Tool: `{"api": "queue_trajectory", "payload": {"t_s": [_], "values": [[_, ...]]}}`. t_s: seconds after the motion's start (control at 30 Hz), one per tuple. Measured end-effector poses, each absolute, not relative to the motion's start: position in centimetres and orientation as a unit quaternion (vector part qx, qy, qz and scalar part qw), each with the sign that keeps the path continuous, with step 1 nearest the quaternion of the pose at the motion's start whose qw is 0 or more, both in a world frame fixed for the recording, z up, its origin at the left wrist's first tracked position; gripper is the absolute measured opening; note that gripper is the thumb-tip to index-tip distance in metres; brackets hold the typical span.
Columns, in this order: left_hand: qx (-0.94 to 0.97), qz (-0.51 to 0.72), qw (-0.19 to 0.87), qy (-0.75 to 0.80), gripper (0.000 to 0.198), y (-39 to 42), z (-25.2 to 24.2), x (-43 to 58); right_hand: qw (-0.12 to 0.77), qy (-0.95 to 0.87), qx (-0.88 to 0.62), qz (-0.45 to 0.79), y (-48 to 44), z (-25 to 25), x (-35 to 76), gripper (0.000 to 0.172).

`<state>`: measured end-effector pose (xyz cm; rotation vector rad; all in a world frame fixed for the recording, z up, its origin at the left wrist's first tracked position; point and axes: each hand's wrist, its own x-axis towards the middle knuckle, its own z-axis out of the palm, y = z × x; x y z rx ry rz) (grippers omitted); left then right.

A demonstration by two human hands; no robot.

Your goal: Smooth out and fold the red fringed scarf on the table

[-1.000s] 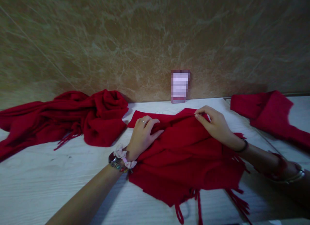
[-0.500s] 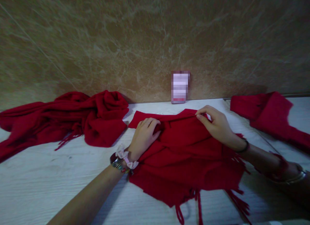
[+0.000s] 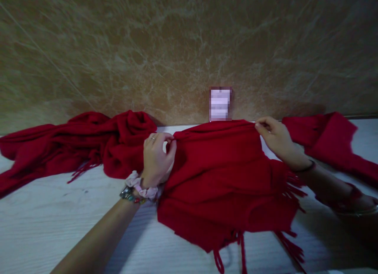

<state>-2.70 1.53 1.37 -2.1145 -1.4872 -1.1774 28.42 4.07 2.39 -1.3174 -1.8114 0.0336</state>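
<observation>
A red fringed scarf [image 3: 218,175] spreads across the middle of the white surface, its far edge lifted and drawn fairly straight. My left hand [image 3: 159,154] pinches the far left corner between thumb and fingertips. At the far right corner, my right hand [image 3: 277,142] is closed on the edge in the same way. The scarf's near part lies in soft folds, with fringe strands hanging toward me and to the right.
Another bunched red scarf [image 3: 124,144] lies at the left, against the marbled wall [image 3: 177,49]. More red cloth [image 3: 330,136] sits at the right. A blurred-out upright card or phone [image 3: 220,102] leans on the wall behind the middle scarf, above the white wood-grain tabletop [image 3: 65,215].
My left hand has moved left to the scarf's corner and pinched it. My right hand has shifted right and away from me. The far edge is raised and straighter, covering the card's base.
</observation>
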Motion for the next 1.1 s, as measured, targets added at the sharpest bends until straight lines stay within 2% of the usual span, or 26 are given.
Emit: {"api": "queue_trajectory", "payload": {"t_s": [0.1, 0.17, 0.27, 0.37, 0.5, 0.6, 0.7, 0.83, 1.1], "values": [[-0.833, -0.311, 0.072, -0.453, 0.004, 1.5, 0.9, -2.5, 0.264, -0.826, -0.495, 0.062, 3.7, 2.0, 28.1, 0.012], [-0.873, -0.254, 0.05, -0.413, 0.009, 1.3, 0.6, -2.2, 0.206, -0.852, -0.478, 0.064, 3.0, 2.0, 27.4, 0.013], [-0.855, -0.284, 0.069, -0.429, 0.02, 1.2, 0.4, -1.8, 0.272, -0.838, -0.474, 0.007, 2.3, 2.3, 26.5, 0.015], [-0.814, -0.345, 0.082, -0.46, 0.018, 1.2, 0.3, -1.6, 0.327, -0.829, -0.453, -0.023, 2.1, 2.0, 25.9, 0.022], [-0.842, -0.296, 0.059, -0.447, 0.02, 1.2, -0.4, -1.0, 0.281, -0.853, -0.439, -0.025, 2.2, 0.5, 25.4, 0.032], [-0.845, -0.278, 0.054, -0.453, 0.023, 1.3, -0.9, -0.7, 0.264, -0.856, -0.443, -0.028, 2.3, -0.4, 25.3, 0.034], [-0.832, -0.299, 0.064, -0.463, 0.025, 1.4, -1.1, -0.5, 0.266, -0.849, -0.455, -0.02, 2.4, -0.6, 25.2, 0.03], [-0.829, -0.309, 0.087, -0.457, 0.019, 1.3, -1.1, -0.7, 0.281, -0.845, -0.454, -0.014, 2.4, 0.0, 25.1, 0.02], [-0.757, -0.38, 0.16, -0.508, 0.016, 1.7, 0.0, -2.2, 0.466, -0.714, -0.522, -0.029, 3.4, 2.3, 27.3, 0.015]]}}
